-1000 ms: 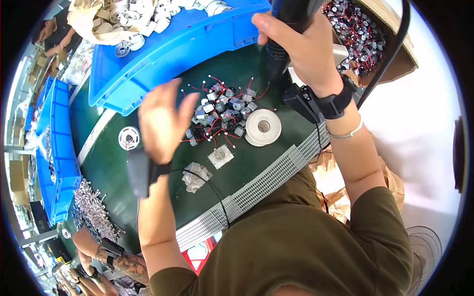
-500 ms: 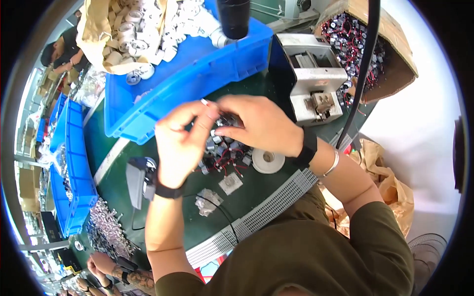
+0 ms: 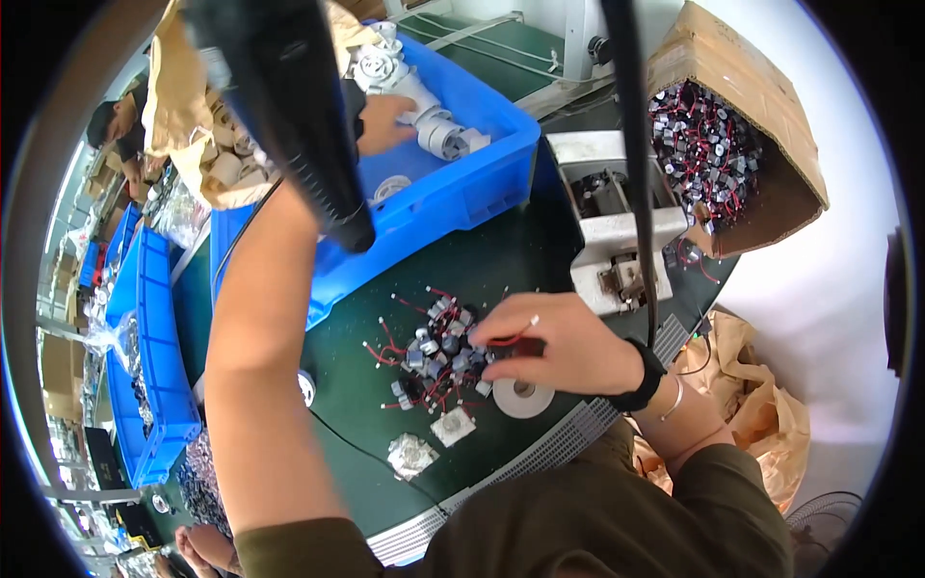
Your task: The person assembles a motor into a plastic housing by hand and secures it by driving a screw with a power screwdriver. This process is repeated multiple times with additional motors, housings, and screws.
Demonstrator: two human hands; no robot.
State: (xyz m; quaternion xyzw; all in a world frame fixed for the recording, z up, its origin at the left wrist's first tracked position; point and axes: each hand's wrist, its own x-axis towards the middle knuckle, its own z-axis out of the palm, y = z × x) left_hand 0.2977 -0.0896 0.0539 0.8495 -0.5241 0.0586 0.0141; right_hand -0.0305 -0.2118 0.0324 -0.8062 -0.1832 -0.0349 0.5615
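Down on the worktop (image 3: pixel 520 255), by the right hand (image 3: pixel 578 347), fingers half-curled (can't tell if pinching, ditto left hand (image 3: pixel 381 127)), grab those small motors (image 3: pixel 449 345) around probably stiff, lightish middles, not by flimsy-looking red wires (image 3: pixel 409 303).

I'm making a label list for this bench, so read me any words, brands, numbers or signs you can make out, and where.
None can be read.
Cardboard box: faint marks on the flap, too small.
Black tool: pale patch, too blurred.
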